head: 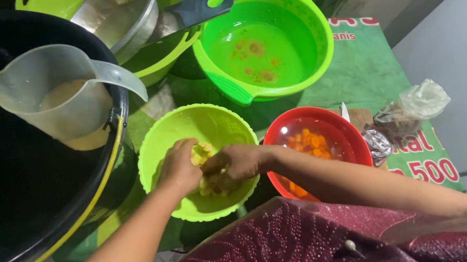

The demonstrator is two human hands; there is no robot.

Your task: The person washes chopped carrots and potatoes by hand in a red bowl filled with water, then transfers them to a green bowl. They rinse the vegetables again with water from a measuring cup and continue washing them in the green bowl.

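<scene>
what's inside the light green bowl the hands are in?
Pale yellow pieces in the light green bowl. The left hand and right hand cover most; how many lie beneath is hidden.

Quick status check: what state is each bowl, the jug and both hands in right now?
Light green bowl: holds pale yellow pieces.
Left hand: in that bowl, on the pieces.
Right hand: likewise.
Red bowl: holds orange chunks.
Large green basin: shallow water.
Clear jug: partly filled, pale liquid.
</scene>
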